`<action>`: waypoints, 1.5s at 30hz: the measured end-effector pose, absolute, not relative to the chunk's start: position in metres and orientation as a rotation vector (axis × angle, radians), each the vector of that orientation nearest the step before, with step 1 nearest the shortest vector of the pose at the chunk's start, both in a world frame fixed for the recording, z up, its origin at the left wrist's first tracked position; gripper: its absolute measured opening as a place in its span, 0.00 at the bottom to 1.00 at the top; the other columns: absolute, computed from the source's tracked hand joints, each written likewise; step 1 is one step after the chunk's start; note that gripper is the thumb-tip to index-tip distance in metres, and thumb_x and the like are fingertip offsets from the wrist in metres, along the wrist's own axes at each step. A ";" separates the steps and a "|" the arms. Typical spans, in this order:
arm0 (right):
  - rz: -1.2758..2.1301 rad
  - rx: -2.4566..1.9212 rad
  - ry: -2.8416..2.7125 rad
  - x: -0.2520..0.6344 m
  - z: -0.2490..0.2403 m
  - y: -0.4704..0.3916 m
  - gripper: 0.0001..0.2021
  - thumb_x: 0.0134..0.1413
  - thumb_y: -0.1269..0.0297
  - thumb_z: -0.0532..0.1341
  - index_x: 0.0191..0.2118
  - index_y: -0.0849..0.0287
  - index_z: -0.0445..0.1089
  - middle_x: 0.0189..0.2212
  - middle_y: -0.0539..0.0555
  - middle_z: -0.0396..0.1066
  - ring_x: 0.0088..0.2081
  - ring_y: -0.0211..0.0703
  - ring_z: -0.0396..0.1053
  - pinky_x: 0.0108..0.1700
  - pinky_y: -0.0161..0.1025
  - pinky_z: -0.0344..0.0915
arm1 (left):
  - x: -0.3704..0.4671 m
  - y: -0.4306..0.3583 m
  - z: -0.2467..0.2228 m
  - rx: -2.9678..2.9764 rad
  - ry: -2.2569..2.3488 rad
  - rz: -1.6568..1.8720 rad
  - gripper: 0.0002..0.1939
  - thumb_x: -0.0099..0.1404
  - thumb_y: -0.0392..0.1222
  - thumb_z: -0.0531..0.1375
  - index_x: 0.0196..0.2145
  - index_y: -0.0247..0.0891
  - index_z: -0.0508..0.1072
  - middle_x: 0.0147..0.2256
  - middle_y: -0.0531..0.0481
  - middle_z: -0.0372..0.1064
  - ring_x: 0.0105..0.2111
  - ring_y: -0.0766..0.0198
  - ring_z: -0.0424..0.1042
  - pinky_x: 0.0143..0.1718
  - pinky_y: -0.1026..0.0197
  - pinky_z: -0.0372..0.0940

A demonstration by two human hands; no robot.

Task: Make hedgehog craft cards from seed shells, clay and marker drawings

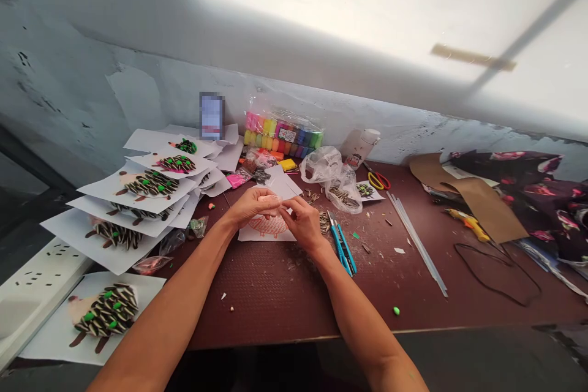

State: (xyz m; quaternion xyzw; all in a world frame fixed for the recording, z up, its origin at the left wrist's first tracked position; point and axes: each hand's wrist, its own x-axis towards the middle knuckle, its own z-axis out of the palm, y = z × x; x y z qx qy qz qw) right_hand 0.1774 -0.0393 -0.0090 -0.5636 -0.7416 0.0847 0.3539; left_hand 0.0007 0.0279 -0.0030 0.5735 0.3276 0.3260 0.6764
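Observation:
Above the middle of the desk, my left hand (255, 205) is closed on a small pale pinkish packet (270, 201) that looks like thin clear plastic. My right hand (301, 219) meets it, fingertips pinched at the packet's near edge. What lies between those fingertips is mostly covered. Under both hands is a white sheet (248, 234) with an orange-red hedgehog-like drawing (269, 228), partly hidden. Close to my right hand are loose sunflower seeds (324, 222) and a turquoise-handled cutting tool (343, 248).
Finished seed hedgehog pictures (147, 184) are stacked at left, near a power strip (41, 282). Behind stand a phone (212, 116), coloured clay packs (285, 135) and a white bottle (361, 150). Scissors (379, 180), glue sticks (418, 245) and a yellow glue gun (471, 225) lie right.

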 end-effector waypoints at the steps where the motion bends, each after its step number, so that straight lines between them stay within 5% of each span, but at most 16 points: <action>1: 0.237 -1.442 -1.910 0.178 -0.009 -0.039 0.07 0.67 0.62 0.60 0.40 0.54 0.76 0.35 0.53 0.74 0.29 0.38 0.67 0.34 0.34 0.60 | 0.000 0.028 -0.003 1.272 0.738 0.730 0.19 0.52 0.52 0.72 0.30 0.33 0.74 0.23 0.51 0.71 0.24 0.67 0.69 0.27 0.65 0.64; 18: 0.296 -1.440 -1.833 0.171 -0.009 -0.040 0.06 0.58 0.66 0.61 0.29 0.56 0.69 0.26 0.50 0.70 0.27 0.38 0.64 0.32 0.35 0.57 | 0.003 0.026 0.003 1.279 0.801 0.746 0.16 0.44 0.44 0.72 0.26 0.34 0.73 0.22 0.54 0.68 0.21 0.69 0.67 0.23 0.66 0.61; 26: 1.051 -1.267 -1.508 0.166 0.006 -0.041 0.11 0.49 0.55 0.64 0.26 0.56 0.66 0.21 0.45 0.62 0.23 0.34 0.56 0.27 0.34 0.54 | -0.001 0.030 0.002 1.269 0.830 0.834 0.18 0.44 0.46 0.72 0.26 0.35 0.70 0.21 0.55 0.67 0.20 0.70 0.65 0.22 0.66 0.62; 30: 1.336 -1.117 -1.253 0.167 0.017 -0.041 0.18 0.45 0.47 0.68 0.30 0.56 0.68 0.18 0.42 0.58 0.20 0.32 0.52 0.25 0.33 0.54 | -0.011 0.038 0.000 1.219 0.885 0.952 0.25 0.43 0.52 0.74 0.33 0.34 0.72 0.27 0.52 0.72 0.25 0.66 0.71 0.25 0.64 0.66; 35: 1.289 -1.132 -1.131 0.166 0.019 -0.039 0.23 0.41 0.41 0.71 0.34 0.55 0.72 0.21 0.44 0.62 0.22 0.32 0.55 0.25 0.33 0.58 | -0.025 0.055 -0.013 1.256 1.044 1.030 0.23 0.50 0.56 0.69 0.36 0.36 0.72 0.30 0.50 0.74 0.27 0.62 0.73 0.27 0.63 0.67; 41: 1.247 -1.152 -1.172 0.166 0.015 -0.038 0.22 0.43 0.43 0.72 0.33 0.56 0.71 0.27 0.48 0.70 0.22 0.32 0.58 0.26 0.34 0.60 | -0.041 0.071 -0.029 1.583 1.421 1.168 0.08 0.50 0.43 0.65 0.29 0.39 0.75 0.30 0.49 0.75 0.35 0.55 0.73 0.35 0.59 0.67; 45: 1.209 -1.147 -1.189 0.167 0.013 -0.037 0.19 0.47 0.46 0.70 0.32 0.56 0.70 0.31 0.50 0.73 0.22 0.32 0.58 0.25 0.34 0.60 | -0.039 0.065 -0.023 1.461 1.199 1.115 0.14 0.51 0.48 0.67 0.31 0.37 0.76 0.31 0.48 0.75 0.33 0.58 0.74 0.33 0.60 0.69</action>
